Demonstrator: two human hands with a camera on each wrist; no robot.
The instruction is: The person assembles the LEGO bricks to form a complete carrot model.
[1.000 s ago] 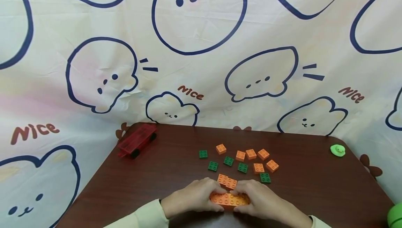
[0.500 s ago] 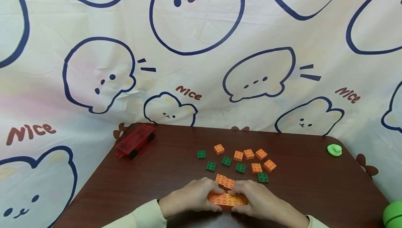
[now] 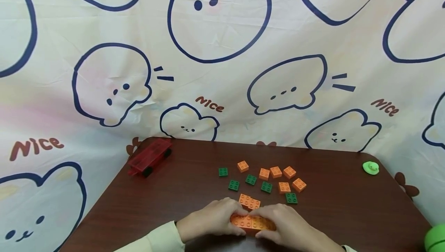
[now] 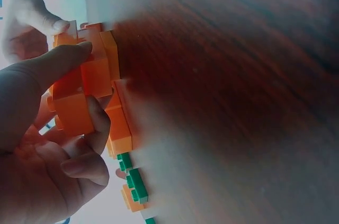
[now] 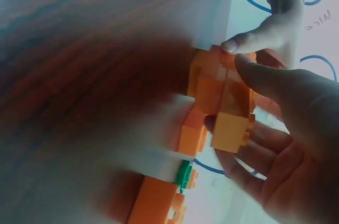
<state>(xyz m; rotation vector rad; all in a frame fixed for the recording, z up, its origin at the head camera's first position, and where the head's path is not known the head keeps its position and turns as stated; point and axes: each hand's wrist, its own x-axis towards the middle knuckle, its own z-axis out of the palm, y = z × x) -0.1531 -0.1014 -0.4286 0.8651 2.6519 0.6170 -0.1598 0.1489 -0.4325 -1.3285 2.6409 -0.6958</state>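
Note:
Both hands hold an orange brick assembly [image 3: 243,222] low on the brown table. The left hand [image 3: 215,218] grips its left end between thumb and fingers; the right hand [image 3: 289,223] grips its right end. In the left wrist view the stacked orange bricks [image 4: 74,113] show several layers, with the left hand [image 4: 53,171] around one end. From the right wrist view, the right hand [image 5: 296,144] pinches the end of a yellowish-orange top brick [image 5: 229,131]. Just behind the hands lie joined orange bricks [image 3: 249,202].
Beyond lie several small orange bricks [image 3: 276,172] and green bricks [image 3: 266,186]. A red transparent wheeled toy [image 3: 151,156] stands at the table's back left, a light green toy [image 3: 371,168] at the back right. A green round object [image 3: 435,238] is at the right edge.
The right hand has shifted slightly on the assembly, its fingers now reaching further left along the back edge. The left hand keeps its grip, and the loose bricks lie as before.

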